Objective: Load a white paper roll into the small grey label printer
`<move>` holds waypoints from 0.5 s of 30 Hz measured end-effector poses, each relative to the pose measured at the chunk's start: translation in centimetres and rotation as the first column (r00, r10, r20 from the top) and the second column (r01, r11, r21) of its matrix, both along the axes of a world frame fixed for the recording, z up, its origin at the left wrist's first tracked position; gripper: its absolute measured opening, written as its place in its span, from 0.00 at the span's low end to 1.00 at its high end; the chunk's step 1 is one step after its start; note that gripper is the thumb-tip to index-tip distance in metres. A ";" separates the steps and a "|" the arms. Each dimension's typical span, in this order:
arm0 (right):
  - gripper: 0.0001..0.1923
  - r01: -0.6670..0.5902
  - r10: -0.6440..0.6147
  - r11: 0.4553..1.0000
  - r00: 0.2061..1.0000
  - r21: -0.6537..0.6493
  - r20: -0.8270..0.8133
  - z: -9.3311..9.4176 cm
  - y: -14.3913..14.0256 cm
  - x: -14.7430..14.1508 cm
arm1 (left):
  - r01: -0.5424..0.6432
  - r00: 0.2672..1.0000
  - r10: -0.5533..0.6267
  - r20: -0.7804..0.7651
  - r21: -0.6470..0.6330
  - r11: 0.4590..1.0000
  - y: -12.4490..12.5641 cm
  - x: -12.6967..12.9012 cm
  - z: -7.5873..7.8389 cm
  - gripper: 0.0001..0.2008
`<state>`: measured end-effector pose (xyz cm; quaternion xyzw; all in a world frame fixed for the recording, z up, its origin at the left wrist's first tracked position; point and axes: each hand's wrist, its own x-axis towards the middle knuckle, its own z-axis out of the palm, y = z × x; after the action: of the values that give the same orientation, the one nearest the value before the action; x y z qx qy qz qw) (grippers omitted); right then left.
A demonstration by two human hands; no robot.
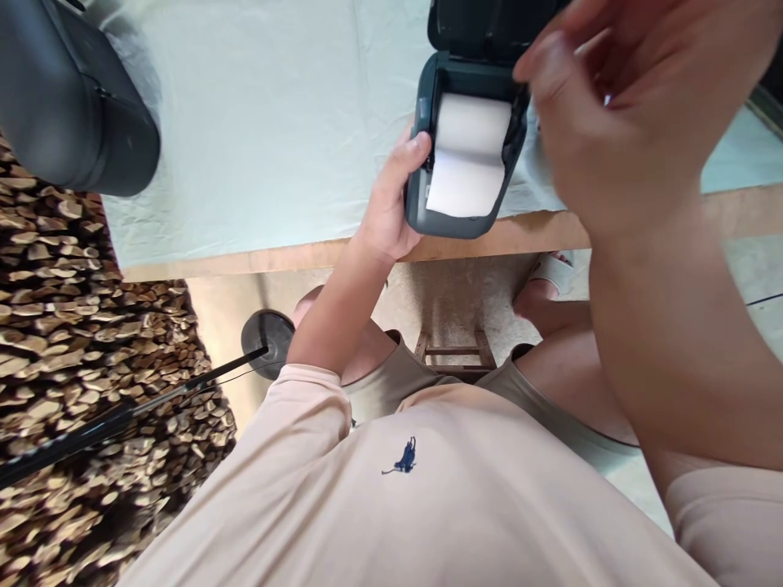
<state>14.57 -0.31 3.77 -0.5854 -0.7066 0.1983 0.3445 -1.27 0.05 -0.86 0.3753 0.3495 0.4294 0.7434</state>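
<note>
A dark portable label printer [416, 204] sits in my left hand [395, 191] above the front edge of the table, with my thumb along its left side. Its dark lid [483, 28] is swung up and back. In the compartment lies a roll of white paper [471, 130], its loose end [465, 183] spread over the front of the printer. My right hand [624, 106] is raised at the printer's upper right, fingers bent and drawn together beside the lid and the side wall. Whatever may be between those fingertips is hidden.
A pale cloth [263, 122] covers the wooden-edged table [245, 262]. A dark grey case [79, 98] stands at the left. Stacked firewood [91, 350] and a black stand with a round base [267, 342] are at the lower left. A wooden stool [456, 352] shows between my legs.
</note>
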 end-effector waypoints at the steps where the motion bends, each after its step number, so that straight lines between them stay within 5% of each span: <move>1: 0.15 -0.017 0.016 1.000 0.993 0.008 0.120 0.1 -0.1 0.0 | 0.023 1.000 -0.023 0.001 0.020 1.000 0.0 0.0 0.0 0.15; 4: 0.15 -0.022 0.076 0.990 0.921 -0.143 0.381 0.5 -0.5 0.0 | 0.067 0.998 -0.065 -0.026 0.080 0.995 -0.2 -0.1 0.1 0.16; 8: 0.20 0.087 0.066 0.962 0.847 -0.260 0.527 1.4 -0.9 -0.5 | 0.084 0.985 -0.068 -0.161 0.095 0.992 -0.4 0.0 0.6 0.20; 15: 0.21 0.132 0.064 0.942 0.833 -0.309 0.550 1.5 -1.1 -0.6 | 0.063 0.988 -0.051 -0.144 0.083 0.995 -0.5 0.0 0.2 0.16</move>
<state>14.02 -1.38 5.24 -0.6799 -0.7210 0.1312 0.0249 -1.22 -0.48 -0.65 0.4468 0.3713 0.3952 0.7116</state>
